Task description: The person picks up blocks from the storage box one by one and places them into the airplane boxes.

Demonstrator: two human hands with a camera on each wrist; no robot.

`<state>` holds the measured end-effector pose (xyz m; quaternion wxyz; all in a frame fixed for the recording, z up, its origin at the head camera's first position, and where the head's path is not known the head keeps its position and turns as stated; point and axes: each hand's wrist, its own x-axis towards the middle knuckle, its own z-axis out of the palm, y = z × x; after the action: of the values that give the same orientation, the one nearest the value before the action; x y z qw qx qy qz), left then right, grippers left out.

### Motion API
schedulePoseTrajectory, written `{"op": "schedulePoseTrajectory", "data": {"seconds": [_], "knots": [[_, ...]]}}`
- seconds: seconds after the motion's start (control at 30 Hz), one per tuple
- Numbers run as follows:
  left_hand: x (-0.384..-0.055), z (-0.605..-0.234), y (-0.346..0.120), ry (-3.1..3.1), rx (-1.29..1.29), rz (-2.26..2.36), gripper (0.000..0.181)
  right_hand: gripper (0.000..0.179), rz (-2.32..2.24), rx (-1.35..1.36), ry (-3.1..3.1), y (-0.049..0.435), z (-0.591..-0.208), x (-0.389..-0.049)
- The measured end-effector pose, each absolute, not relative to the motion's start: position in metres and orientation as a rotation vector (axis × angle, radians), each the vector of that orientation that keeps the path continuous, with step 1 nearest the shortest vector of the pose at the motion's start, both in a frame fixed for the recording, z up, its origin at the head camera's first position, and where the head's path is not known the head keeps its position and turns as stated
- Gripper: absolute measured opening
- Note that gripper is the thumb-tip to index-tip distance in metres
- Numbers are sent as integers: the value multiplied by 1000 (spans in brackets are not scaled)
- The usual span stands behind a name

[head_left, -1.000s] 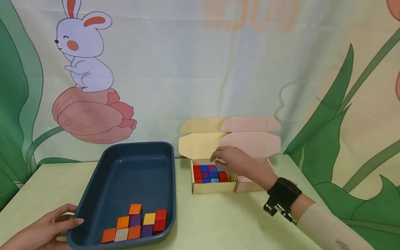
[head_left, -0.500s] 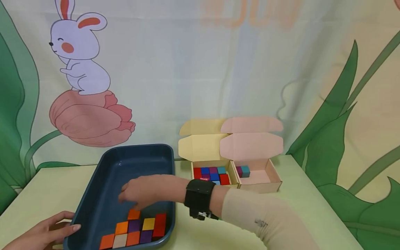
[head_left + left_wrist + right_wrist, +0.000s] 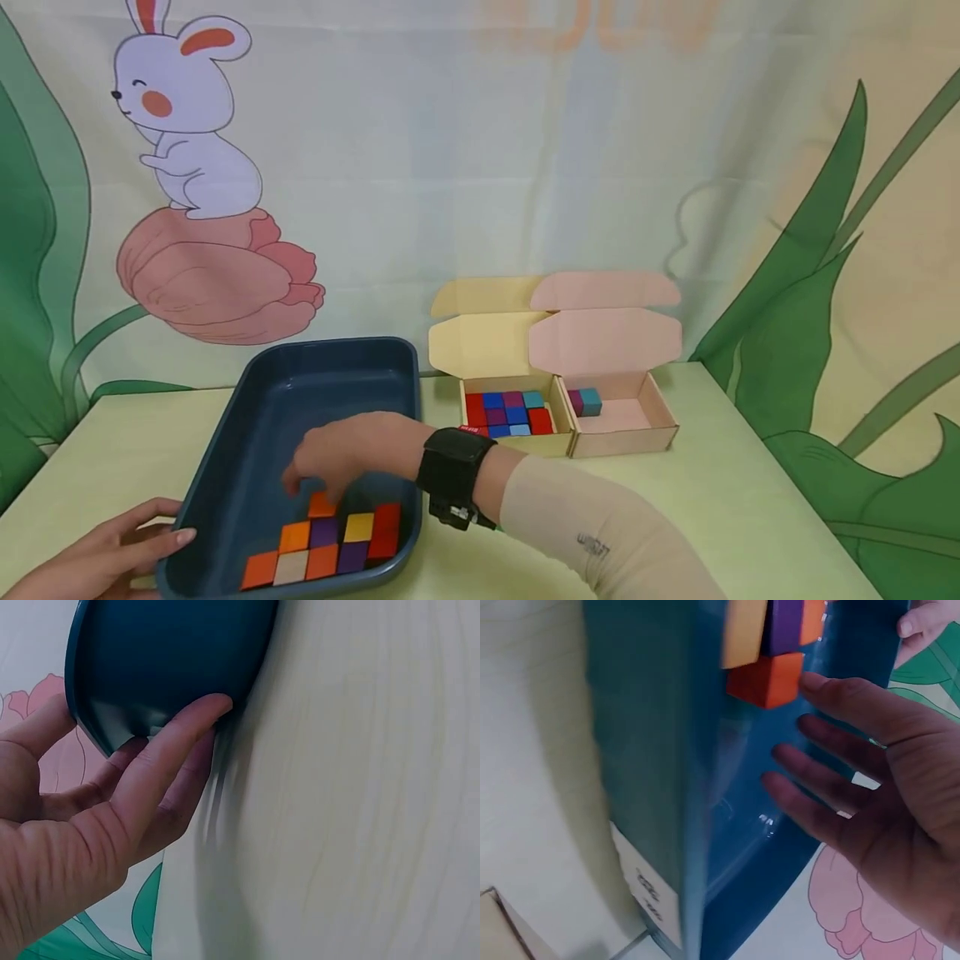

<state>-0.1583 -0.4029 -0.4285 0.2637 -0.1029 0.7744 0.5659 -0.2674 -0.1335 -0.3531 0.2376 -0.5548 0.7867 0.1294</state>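
A deep blue tray [image 3: 330, 375] holds several coloured cubes along its near end: orange, purple, yellow, red and one pale wooden one. My left hand [image 3: 112, 546] grips the tray's left side near the front corner, thumb on one side and fingers on the other in the left wrist view. Over the tray, my right hand [image 3: 345, 454] reaches down to the rearmost orange cube [image 3: 321, 504]. In the right wrist view, the thumb tip lies right at that orange cube [image 3: 769, 681], while the other fingers are spread and apart from it.
Right of the tray stands a yellow box [image 3: 517, 448] packed with red, blue, purple and teal cubes. Beside it a pink box [image 3: 626, 446] holds a purple and a teal cube. Both lids stand raised against the printed cloth backdrop [image 3: 480, 167].
My right hand has come from the boxes over to the tray and down to the rearmost orange cube. A purple and a teal cube now show in the pink box. The left hand stays put.
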Motion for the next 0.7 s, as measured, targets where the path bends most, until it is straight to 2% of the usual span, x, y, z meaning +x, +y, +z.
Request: {"op": "schedulePoseTrajectory", "data": {"seconds": [0.1, 0.37, 0.53, 0.7], "knots": [[-157, -433, -401, 2040, -256, 1584, 49, 47, 375, -1572, 2141, -129, -363, -269], [-150, -440, -400, 2068, -302, 1529, 58, 42, 365, -1587, 2078, -130, -375, -257], [-152, -438, -398, 2080, -290, 1516, 64, 37, 404, -1500, 2056, -132, -373, -250], [-154, -434, -403, 2047, -281, 1580, 60, 33, 492, -1517, 2057, -133, -365, -247]]}}
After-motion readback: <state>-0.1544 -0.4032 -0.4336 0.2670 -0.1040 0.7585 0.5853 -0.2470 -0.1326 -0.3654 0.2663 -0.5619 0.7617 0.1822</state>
